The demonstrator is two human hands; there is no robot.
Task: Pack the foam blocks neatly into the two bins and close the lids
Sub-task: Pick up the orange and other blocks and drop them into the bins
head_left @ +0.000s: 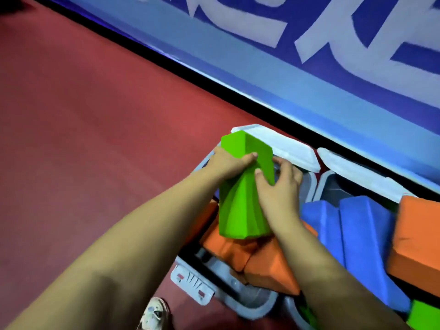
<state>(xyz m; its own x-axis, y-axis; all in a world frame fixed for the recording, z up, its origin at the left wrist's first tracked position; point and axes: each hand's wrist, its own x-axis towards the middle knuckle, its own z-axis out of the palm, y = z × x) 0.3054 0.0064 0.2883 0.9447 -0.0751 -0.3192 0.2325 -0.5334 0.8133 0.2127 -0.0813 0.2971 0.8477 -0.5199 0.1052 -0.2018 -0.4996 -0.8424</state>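
- Foam blocks fill two grey bins on the red floor (pixel 83 115), both bins with lids still open.
- Nearest, at 7 o'clock, a shoe (pixel 154 313) stands on the floor just beside the left bin (pixel 247 298), whose latch tab sticks out toward it.
- Orange blocks (pixel 259 260) lie in the near end of the left bin, under the forearms.
- At 5 o'clock, a second green block (pixel 423 315) shows at the frame edge; above it an orange slab (pixel 416 236) and two blue blocks (pixel 357 236) lie in the right bin (pixel 326 184).
- At centre, a tall green block (pixel 240 206) stands tilted on the orange blocks in the left bin.
- Left hand (pixel 228 165) grips the green block's upper left side, fingers wrapped over it.
- Right hand (pixel 278 184) holds its right side, thumb on the front face.
- Beyond, at 1 o'clock, the white lids (pixel 285 146) lean back toward a blue banner (pixel 285 75) with white lettering.
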